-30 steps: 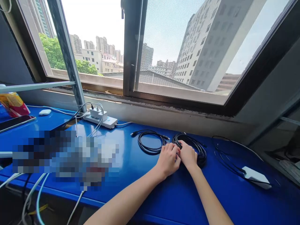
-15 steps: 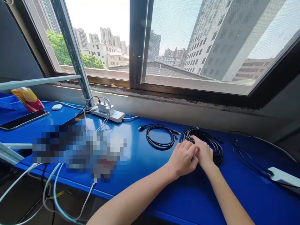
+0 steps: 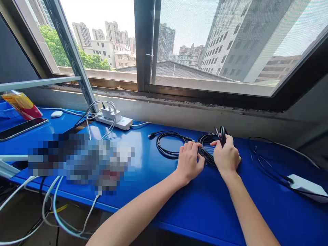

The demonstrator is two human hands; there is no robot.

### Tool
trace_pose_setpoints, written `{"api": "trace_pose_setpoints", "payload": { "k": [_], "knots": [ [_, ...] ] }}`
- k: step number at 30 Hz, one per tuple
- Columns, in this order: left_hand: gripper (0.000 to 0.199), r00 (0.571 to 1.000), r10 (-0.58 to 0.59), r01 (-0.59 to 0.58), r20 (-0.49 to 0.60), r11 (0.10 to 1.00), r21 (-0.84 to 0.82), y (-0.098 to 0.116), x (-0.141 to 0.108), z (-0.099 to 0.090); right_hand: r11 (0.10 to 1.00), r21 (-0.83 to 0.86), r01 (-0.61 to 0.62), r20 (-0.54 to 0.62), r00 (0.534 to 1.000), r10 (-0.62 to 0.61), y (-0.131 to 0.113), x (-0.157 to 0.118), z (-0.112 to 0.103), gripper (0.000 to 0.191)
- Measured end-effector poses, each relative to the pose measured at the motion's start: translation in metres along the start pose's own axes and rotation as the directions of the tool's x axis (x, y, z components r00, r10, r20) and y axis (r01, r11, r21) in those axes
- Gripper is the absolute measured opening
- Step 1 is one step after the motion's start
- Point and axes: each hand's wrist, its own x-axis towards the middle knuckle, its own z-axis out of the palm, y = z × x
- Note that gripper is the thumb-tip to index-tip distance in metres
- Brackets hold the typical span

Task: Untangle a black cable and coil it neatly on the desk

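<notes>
My right hand point(image 3: 227, 155) is closed around part of a black cable bundle point(image 3: 222, 132), whose loops stand up above the fingers. Beneath and to the left of it lies a larger coil of black cable point(image 3: 206, 153) on the blue table. At that coil's left edge is my left hand point(image 3: 190, 161), its fingers bent and its thumb apart from them. Whether its fingertips press on the cable, I cannot tell. Just beyond my left hand, a separate black cable coil point(image 3: 164, 150) lies flat, its plug ends showing; the hand covers part of its near right side.
A white power strip point(image 3: 125, 123) with an adapter stands by the wall. On the right lies a white box point(image 3: 307, 187) with a black cord. A phone point(image 3: 24, 129), a white case point(image 3: 56, 114) and a blurred patch are on the left. A metal frame point(image 3: 82, 85) rises there.
My hands have moved apart: the left shifted leftward, and the right raised some cable loops off the coil. The camera view has shifted slightly.
</notes>
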Motion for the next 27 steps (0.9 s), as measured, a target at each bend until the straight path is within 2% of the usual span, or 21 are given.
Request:
{"api": "trace_pose_setpoints", "payload": {
  "k": [2, 5, 9, 13, 16, 18, 22, 24, 27],
  "knots": [
    [0.03, 0.999, -0.044, 0.043, -0.016, 0.998, -0.052, 0.002, 0.0, 0.0, 0.992, 0.126, -0.027, -0.133, 0.99, 0.044, -0.001, -0.001, -0.005, 0.039],
    [0.029, 0.994, -0.101, 0.095, -0.033, 0.985, -0.146, 0.004, -0.001, 0.001, 0.953, 0.302, 0.02, -0.327, 0.941, 0.084, -0.002, -0.004, -0.009, 0.041],
    [0.034, 0.989, -0.142, 0.127, -0.051, 0.964, -0.233, 0.004, -0.001, 0.002, 0.93, 0.359, 0.075, -0.387, 0.919, 0.075, -0.004, -0.008, -0.008, 0.041],
    [0.033, 0.991, -0.121, 0.102, -0.06, 0.961, -0.258, 0.003, -0.001, 0.0, 0.91, 0.389, 0.141, -0.308, 0.951, -0.015, -0.01, -0.015, -0.004, 0.038],
    [0.028, 0.994, -0.078, 0.057, -0.072, 0.966, -0.254, 0.003, 0.001, -0.004, 0.917, 0.35, 0.19, -0.192, 0.973, -0.129, -0.014, -0.019, -0.006, 0.034],
    [0.025, 0.994, -0.048, 0.024, -0.095, 0.972, -0.235, 0.003, 0.002, -0.008, 0.928, 0.326, 0.182, -0.101, 0.982, -0.157, -0.014, -0.02, -0.009, 0.03],
    [0.017, 0.99, -0.025, -0.001, -0.137, 0.983, -0.186, 0.0, 0.005, -0.014, 0.937, 0.341, 0.072, 0.038, 0.995, -0.09, -0.007, -0.01, -0.019, 0.016],
    [0.017, 0.988, -0.034, 0.007, -0.149, 0.983, -0.182, -0.002, 0.006, -0.015, 0.929, 0.37, 0.006, 0.041, 0.999, -0.023, -0.002, 0.001, -0.026, 0.025],
    [0.017, 0.987, -0.037, 0.008, -0.155, 0.983, -0.184, -0.003, 0.006, -0.014, 0.891, 0.445, -0.086, -0.005, 0.995, 0.098, -0.001, 0.026, -0.043, 0.026]
  ]
}}
